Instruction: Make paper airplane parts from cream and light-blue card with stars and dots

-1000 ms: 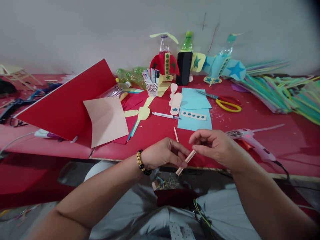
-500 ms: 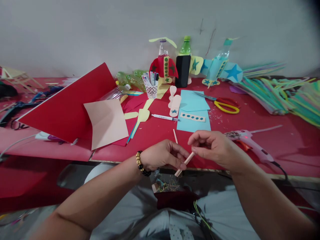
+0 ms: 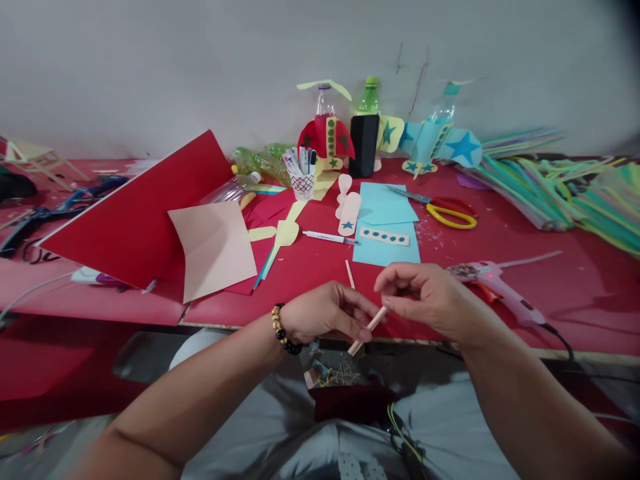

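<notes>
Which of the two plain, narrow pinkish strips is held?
The nearer strip, in left hand and right hand; the farther strip lies on the table.

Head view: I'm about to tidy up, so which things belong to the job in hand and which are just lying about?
Likely the job's:
pale strip, in the left hand, upper end at the right hand
similar loose strip
glue gun, near the right hand

Probably just lying about:
small chair
green bottles
coloured sticks

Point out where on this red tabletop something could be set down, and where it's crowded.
Bare red tabletop shows right of the glue gun, and between the scissors and pastel bundle. A smaller patch lies between the left hand and white pen. Crowded: around the pen cup, with bottles and cut paper.
</notes>
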A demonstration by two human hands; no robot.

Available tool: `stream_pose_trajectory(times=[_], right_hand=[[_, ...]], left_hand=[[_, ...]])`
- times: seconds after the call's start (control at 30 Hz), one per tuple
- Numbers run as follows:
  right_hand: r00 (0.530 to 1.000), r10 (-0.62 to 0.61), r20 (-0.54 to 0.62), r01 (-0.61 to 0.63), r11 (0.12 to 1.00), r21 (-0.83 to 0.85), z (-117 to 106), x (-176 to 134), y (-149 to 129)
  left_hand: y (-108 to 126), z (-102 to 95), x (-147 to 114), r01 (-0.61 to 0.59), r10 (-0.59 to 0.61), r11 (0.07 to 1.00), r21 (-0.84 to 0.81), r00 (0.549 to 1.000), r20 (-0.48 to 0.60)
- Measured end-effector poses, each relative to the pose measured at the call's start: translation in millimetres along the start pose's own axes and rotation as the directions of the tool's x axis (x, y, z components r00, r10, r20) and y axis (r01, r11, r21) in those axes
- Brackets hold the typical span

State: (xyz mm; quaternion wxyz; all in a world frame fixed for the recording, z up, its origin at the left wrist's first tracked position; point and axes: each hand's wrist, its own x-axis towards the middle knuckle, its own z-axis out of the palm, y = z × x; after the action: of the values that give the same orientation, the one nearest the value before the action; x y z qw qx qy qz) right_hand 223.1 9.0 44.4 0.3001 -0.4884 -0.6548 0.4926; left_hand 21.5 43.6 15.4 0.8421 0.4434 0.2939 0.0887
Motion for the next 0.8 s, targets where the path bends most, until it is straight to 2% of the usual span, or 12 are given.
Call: stream_pose_trajectory(times=[0.53, 0.8], right_hand=[[1.000, 0.001, 0.000, -0.001, 1.000, 0.019, -0.8, 1.6, -0.1], [1.000, 0.007, 0.000, -0.007, 1.000, 0.030, -2.7, 1.2, -0.1]], left_hand=[[1.6, -1.6, -1.1, 0.016, -0.015, 0.999, -0.033, 0.999, 0.049], [0.3, -4.7, -1.1, 0.021, -0.016, 0.999, -0.041, 0.992, 0.128]])
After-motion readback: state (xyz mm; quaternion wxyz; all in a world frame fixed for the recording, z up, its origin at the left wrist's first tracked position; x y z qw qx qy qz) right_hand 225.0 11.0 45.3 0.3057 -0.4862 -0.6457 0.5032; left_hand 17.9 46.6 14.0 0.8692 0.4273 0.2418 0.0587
